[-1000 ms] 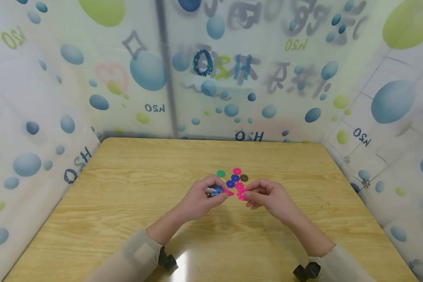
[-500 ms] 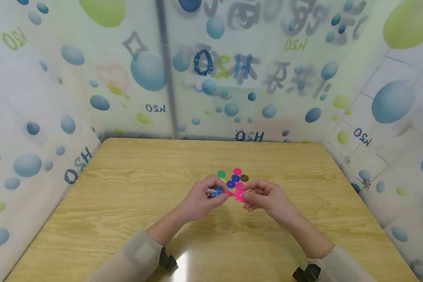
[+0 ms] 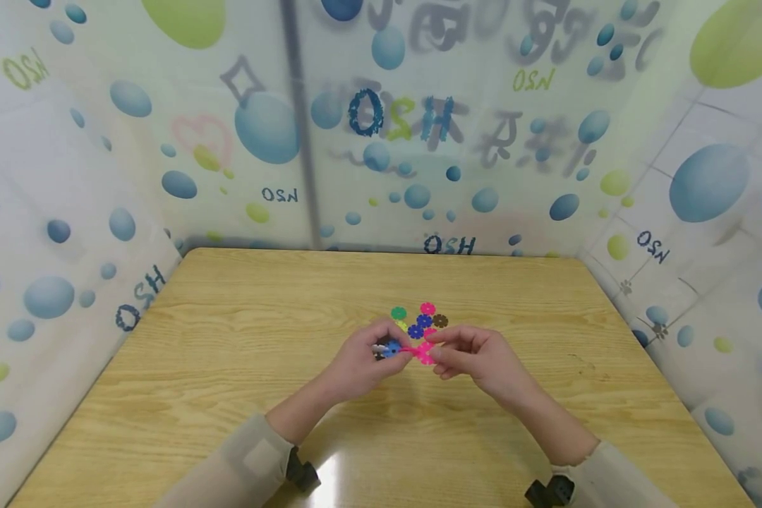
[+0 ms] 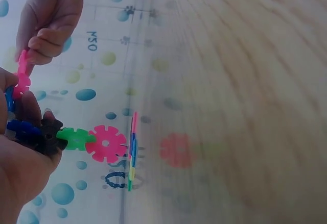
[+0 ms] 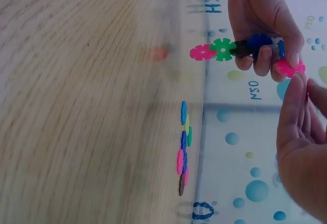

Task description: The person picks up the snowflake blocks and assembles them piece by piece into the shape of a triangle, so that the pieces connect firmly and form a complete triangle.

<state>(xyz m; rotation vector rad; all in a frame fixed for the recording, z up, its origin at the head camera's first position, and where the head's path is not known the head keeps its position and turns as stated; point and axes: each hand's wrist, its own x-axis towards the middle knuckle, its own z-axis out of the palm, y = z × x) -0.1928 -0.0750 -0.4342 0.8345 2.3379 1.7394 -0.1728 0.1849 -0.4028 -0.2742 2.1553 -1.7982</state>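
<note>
My left hand (image 3: 365,360) grips a chain of linked snowflake discs. In the left wrist view the chain shows a pink disc (image 4: 106,144) at its hanging end, then a green disc (image 4: 76,139), a black disc (image 4: 51,135) and a dark blue disc (image 4: 24,128). A blue disc (image 3: 391,348) and an edge-on pink disc (image 3: 408,350) stick out near the left thumb and index finger. My right hand (image 3: 489,360) pinches another pink disc (image 3: 425,353) between thumb and fingers. Its rim meets the left hand's pink disc, the two standing at an angle.
Just beyond the hands, loose discs lie flat on the wooden table (image 3: 260,303): a green disc (image 3: 398,312), a pink one (image 3: 427,308), a brown one (image 3: 441,321), two dark blue discs (image 3: 423,321) and a yellow one (image 3: 402,326). A patterned curtain (image 3: 381,212) stands behind the table.
My right hand has moved a little left, bringing its pink disc from a small gap up against the left hand's pink disc. The left hand has barely moved.
</note>
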